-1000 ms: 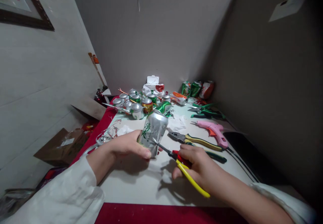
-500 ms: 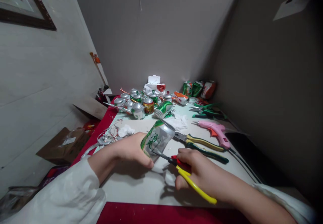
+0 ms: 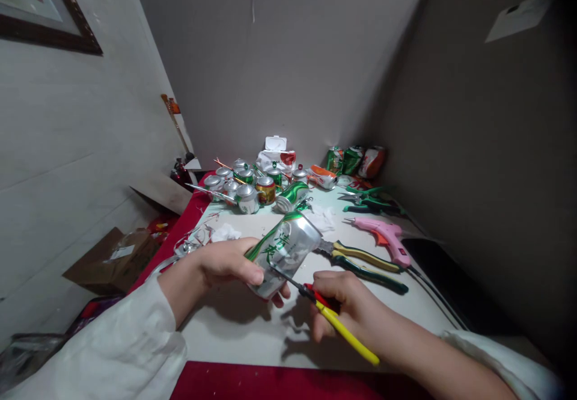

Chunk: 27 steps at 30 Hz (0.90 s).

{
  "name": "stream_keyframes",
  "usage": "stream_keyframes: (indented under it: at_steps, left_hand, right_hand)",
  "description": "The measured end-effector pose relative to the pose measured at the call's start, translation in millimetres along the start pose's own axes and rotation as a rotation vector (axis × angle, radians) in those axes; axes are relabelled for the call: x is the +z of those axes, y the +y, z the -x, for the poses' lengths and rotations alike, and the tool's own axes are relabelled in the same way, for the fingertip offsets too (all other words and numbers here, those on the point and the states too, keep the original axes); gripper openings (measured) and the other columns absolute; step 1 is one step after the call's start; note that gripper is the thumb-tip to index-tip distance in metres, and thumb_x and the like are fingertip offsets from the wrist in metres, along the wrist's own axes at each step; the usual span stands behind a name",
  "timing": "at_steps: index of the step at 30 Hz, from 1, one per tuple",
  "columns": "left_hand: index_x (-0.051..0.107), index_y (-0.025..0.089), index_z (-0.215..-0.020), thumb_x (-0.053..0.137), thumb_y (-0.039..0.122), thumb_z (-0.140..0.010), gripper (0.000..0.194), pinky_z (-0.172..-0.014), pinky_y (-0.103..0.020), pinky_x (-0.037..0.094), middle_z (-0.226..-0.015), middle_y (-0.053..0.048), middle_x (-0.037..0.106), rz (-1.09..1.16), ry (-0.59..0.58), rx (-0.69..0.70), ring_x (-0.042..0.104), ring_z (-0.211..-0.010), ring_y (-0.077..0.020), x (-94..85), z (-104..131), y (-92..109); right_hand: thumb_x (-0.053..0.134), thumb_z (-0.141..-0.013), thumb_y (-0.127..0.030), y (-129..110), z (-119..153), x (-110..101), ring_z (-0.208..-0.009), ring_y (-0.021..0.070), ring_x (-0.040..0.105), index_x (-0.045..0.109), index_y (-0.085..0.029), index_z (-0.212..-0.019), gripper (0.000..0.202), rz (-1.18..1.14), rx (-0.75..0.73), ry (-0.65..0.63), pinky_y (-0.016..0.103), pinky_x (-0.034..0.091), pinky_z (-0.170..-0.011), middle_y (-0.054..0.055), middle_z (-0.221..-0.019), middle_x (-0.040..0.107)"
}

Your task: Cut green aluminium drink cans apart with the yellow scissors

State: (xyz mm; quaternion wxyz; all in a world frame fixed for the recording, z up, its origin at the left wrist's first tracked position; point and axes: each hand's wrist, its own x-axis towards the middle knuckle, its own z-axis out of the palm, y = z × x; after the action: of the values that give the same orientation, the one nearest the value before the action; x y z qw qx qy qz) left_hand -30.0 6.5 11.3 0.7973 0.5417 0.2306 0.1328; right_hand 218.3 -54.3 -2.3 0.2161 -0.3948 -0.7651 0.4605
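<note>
A silver and green drink can (image 3: 295, 240) is tilted above the table, its end pointing up and to the right. My left hand (image 3: 232, 261) is closed around the can's lower end, thumb on the near side and fingertips showing beneath. My right hand (image 3: 345, 304) grips needle-nose pliers (image 3: 345, 331) with one red and one yellow handle. The slim dark jaws of the pliers reach the can's printed side near my left thumb; whether they pierce the metal I cannot tell. Just beyond my right hand lie combination pliers (image 3: 367, 264) with yellow and dark green handles.
A pink glue gun (image 3: 383, 231) and green-handled cutters (image 3: 365, 198) lie at the right. Several small can-made pots (image 3: 247, 198) stand at the back left, beside a lying green can (image 3: 291, 195). More cans (image 3: 354, 159) stand at the back. Scraps (image 3: 225, 231) lie left.
My left hand has turned the can, so its printed side faces me more and the far rim is less visible. The pliers have shifted slightly left with my right hand.
</note>
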Motion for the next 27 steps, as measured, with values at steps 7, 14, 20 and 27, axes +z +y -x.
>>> stream_keyframes:
  at_steps: [7,14,20,27]
  left_hand:
    - [0.067,0.010,-0.082,0.085,0.039,-0.054,0.044,-0.056,-0.025,0.046,-0.069,-0.003,0.065,-0.180,0.189,-0.043,0.057,-0.060,-0.0142,-7.9,-2.0,-5.2]
    - [0.062,0.011,-0.074,0.082,0.036,-0.053,0.038,-0.053,-0.024,0.038,-0.063,-0.001,0.058,-0.245,0.217,-0.041,0.049,-0.057,-0.0117,-3.9,-8.6,-8.3]
    - [0.061,0.012,-0.075,0.078,0.031,-0.054,0.032,-0.052,-0.024,0.033,-0.065,-0.001,0.057,-0.242,0.183,-0.070,0.047,-0.058,-0.0125,-1.9,-8.8,-6.9]
    - [0.059,0.013,-0.071,0.078,0.028,-0.054,0.030,-0.053,-0.025,0.031,-0.063,0.001,0.052,-0.221,0.273,-0.003,0.044,-0.059,-0.0117,-0.7,-10.5,-9.5]
  right_hand:
    - [0.071,-0.075,-0.031,6.5,1.0,5.3,-0.064,0.0109,0.044,0.056,-0.018,-0.075,0.020,0.101,0.120,0.007,0.021,0.032,-0.055,-0.003,-0.073,0.053]
    - [0.072,-0.077,-0.043,-0.2,0.4,-3.5,-0.063,0.0108,0.041,0.048,-0.018,-0.067,0.036,0.225,0.165,-0.012,0.023,0.030,-0.054,-0.003,-0.072,0.051]
    - [0.068,-0.080,-0.055,3.9,-0.8,-2.8,-0.060,0.0105,0.038,0.041,-0.018,-0.059,0.050,0.237,0.093,0.001,0.025,0.028,-0.055,-0.003,-0.065,0.047]
    - [0.069,-0.080,-0.045,5.2,0.8,-1.7,-0.063,0.0119,0.043,0.047,-0.019,-0.068,0.036,0.303,0.098,0.030,0.024,0.029,-0.056,-0.001,-0.074,0.052]
